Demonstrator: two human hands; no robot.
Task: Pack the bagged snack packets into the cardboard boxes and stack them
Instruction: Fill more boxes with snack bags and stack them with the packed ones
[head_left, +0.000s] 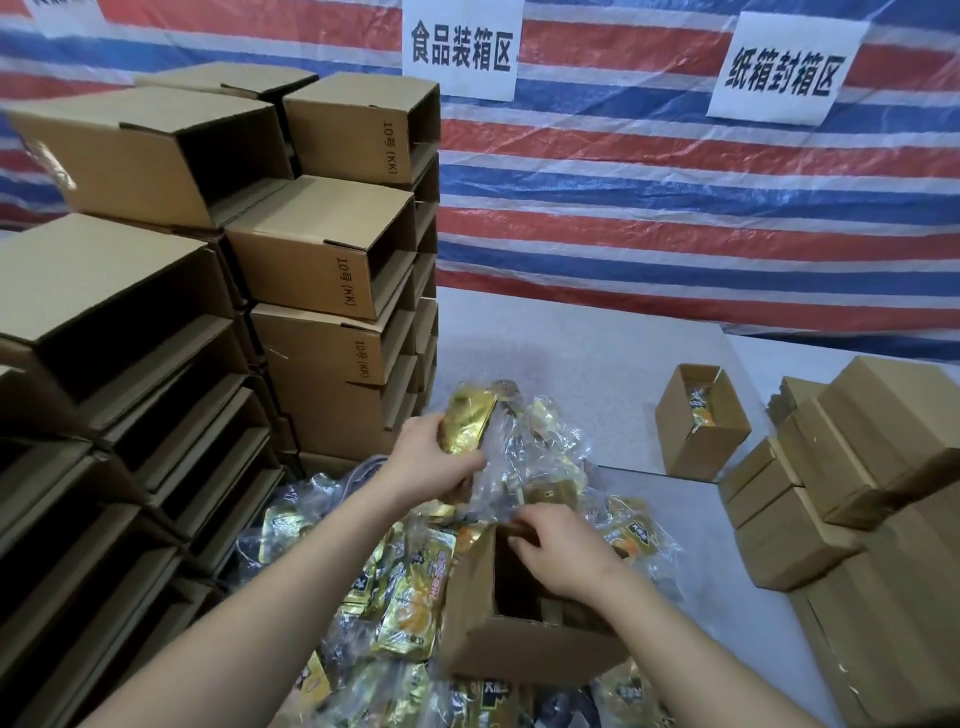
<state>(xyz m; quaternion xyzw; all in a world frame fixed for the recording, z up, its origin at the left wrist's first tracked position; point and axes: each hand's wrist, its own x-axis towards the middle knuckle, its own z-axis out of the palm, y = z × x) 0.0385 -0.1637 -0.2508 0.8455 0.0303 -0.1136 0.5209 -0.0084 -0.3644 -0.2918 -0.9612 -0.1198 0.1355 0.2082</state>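
Observation:
An open cardboard box (483, 639) sits among a heap of gold snack packets in clear plastic bags (395, 608) on the table. My left hand (431, 457) grips a gold snack packet (467, 418) lifted above the heap, just beyond the box. My right hand (561, 551) is over the box's open top, its fingers curled at the far flap (550, 491); what they hold is hidden. Farther right stands another open box (698, 415) with packets inside.
Tall stacks of empty boxes lying on their sides (322, 254) fill the left. Closed small boxes (810, 499) are piled at the right on flat cardboard. A grey tabletop (582, 358) stretches to a striped tarp wall with two paper signs.

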